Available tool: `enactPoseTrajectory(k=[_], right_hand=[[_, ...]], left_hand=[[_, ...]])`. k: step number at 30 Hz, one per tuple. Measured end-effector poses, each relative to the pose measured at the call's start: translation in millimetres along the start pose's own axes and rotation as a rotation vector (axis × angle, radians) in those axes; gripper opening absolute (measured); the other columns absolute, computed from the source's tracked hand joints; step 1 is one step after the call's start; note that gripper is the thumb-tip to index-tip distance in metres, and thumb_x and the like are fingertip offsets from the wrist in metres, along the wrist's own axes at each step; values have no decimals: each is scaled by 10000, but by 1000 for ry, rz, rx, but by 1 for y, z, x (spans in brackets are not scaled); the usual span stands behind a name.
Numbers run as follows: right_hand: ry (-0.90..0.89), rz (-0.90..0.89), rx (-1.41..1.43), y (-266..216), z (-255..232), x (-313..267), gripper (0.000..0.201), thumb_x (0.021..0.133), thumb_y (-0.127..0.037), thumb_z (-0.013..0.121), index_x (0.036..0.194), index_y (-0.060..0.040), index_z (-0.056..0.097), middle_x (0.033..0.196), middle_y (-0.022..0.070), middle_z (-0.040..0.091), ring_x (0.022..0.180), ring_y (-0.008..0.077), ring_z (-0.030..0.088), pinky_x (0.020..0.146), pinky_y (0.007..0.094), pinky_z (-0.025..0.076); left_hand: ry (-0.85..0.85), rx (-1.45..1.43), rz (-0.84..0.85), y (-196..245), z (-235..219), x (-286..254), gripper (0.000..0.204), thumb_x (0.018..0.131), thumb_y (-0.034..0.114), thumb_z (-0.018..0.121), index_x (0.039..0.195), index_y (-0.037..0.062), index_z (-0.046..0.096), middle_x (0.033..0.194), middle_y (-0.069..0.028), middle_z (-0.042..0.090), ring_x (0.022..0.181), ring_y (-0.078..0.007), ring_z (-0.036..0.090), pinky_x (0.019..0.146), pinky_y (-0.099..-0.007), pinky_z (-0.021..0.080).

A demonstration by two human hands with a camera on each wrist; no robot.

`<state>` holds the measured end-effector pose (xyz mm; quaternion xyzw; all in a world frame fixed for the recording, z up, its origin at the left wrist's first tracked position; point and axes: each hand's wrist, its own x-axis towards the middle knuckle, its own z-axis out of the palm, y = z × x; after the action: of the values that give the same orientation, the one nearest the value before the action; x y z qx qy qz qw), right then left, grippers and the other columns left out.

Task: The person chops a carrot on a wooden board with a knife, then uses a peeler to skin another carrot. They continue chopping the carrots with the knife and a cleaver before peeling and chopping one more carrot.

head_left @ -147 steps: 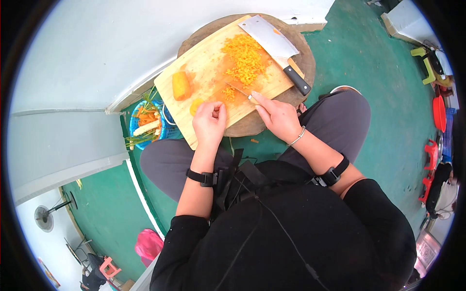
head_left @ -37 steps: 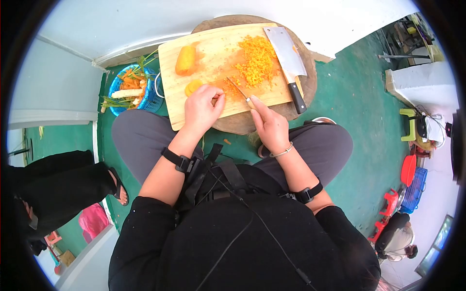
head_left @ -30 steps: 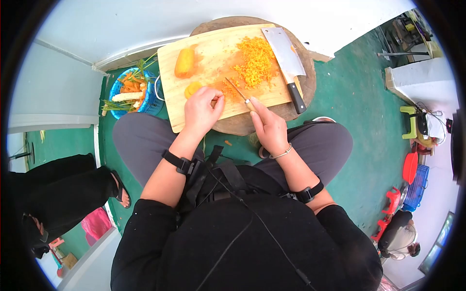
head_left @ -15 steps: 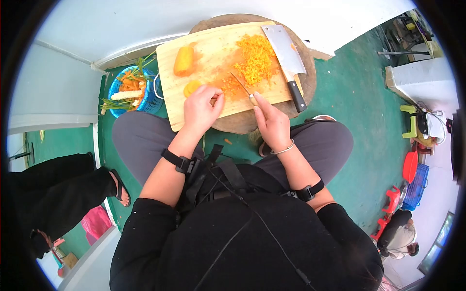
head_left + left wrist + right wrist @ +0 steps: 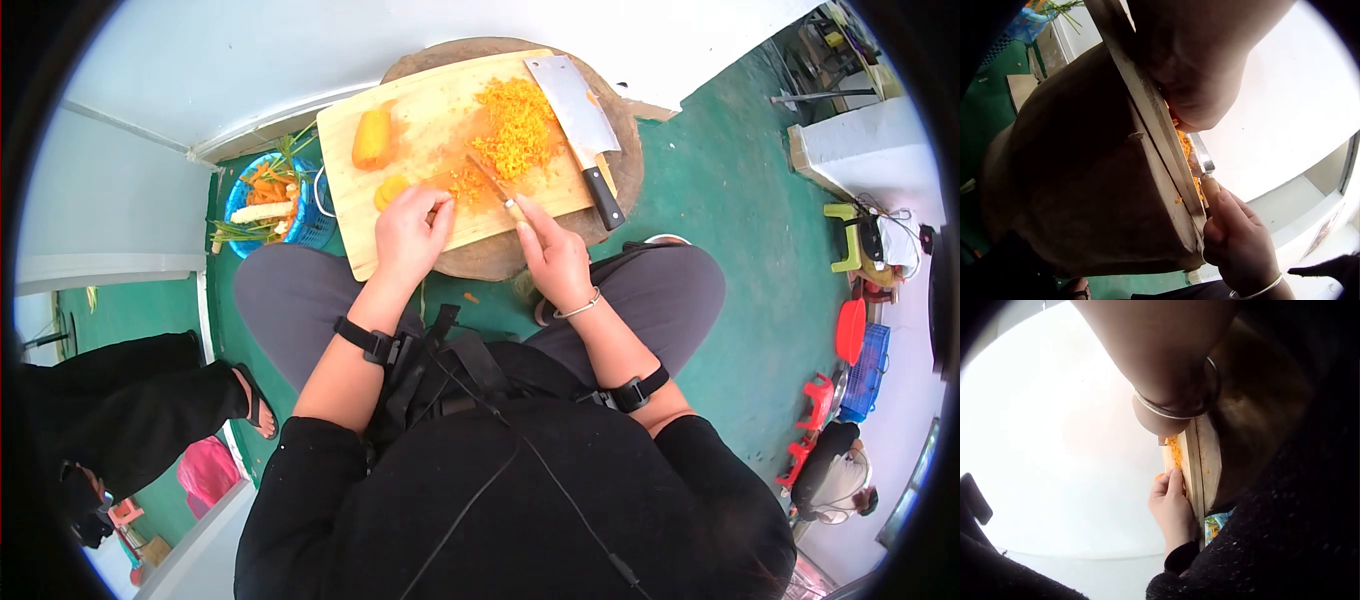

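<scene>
My right hand grips the wooden handle of a small knife, index finger along its top. The blade points away over carrot bits on a wooden cutting board. My left hand has its fingers curled at the board's near edge, thumb and forefinger pinching at carrot bits; the palm side is hidden. In the right wrist view, the chopped carrot reaches the left fingertips. Carrot slices lie beyond the left knuckles, a thick carrot piece farther off. A heap of minced carrot lies across the board.
A cleaver lies along the board's right end, its black handle towards me. The board rests on a round wooden block. To the left stands a blue basket of vegetable scraps. Another person's sandalled foot is at the left.
The knife shifts slightly left, towards the left fingertips, in the last half second. The left hand keeps its curled pose. A person in black, absent 4.9 s ago, stands at the left.
</scene>
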<state>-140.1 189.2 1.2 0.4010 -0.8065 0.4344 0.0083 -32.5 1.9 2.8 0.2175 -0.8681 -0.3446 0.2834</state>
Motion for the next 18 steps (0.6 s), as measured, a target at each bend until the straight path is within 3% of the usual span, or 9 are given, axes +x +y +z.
enactPoseTrajectory(k=[1,3,6,7,9,13,15,18], right_hand=[[3,2,0,-4,-2,1,369,951,-236,621,1313,-169,628,843,129,715,743,319,698,665,424,544],[-177,83,-112,-12,-10,3,377,948,-219,637,1323,-182,632,975,178,723,814,337,712,710,417,563],[-232,119,-215,-16,-10,4,378,949,-212,632,1326,-185,630,938,173,723,795,329,713,699,412,565],[-225,124,-215,-10,-7,3,378,949,-212,632,1326,-185,630,938,173,723,795,329,713,699,412,565],[-62,-60,-140,0,0,2,370,946,-247,628,1308,-168,628,798,131,704,684,309,688,601,412,536],[0,6,-108,-6,-4,4,364,949,-248,624,1303,-165,630,780,127,699,678,311,685,603,415,537],[-97,82,-223,-5,-8,7,361,947,-242,626,1299,-162,632,791,131,701,682,313,686,614,418,541],[-77,67,-193,0,-6,7,355,943,-234,630,1291,-164,638,800,131,703,685,313,686,621,419,544]], left_hand=[[2,8,6,-1,0,-1,49,850,118,709,861,70,705,772,-80,652,684,-248,659,598,-344,515],[-2,13,12,-2,2,-1,56,856,121,710,873,68,710,779,-84,654,687,-254,659,603,-345,516],[25,-8,28,-2,2,-1,71,861,127,713,898,66,718,795,-91,662,698,-262,661,611,-348,516],[18,22,39,-1,0,-1,79,871,116,714,919,53,723,796,-89,660,666,-218,637,598,-315,497],[8,51,64,0,0,1,89,881,105,715,940,40,727,796,-87,659,634,-174,614,585,-283,479],[14,5,49,-1,1,0,84,888,94,709,954,46,727,818,-86,653,617,-162,585,580,-274,461],[4,-20,16,0,2,0,83,887,88,711,957,47,726,826,-85,651,608,-154,573,578,-264,455],[11,-73,-17,0,3,0,93,889,77,715,971,34,720,841,-66,649,595,-117,546,571,-250,443]])
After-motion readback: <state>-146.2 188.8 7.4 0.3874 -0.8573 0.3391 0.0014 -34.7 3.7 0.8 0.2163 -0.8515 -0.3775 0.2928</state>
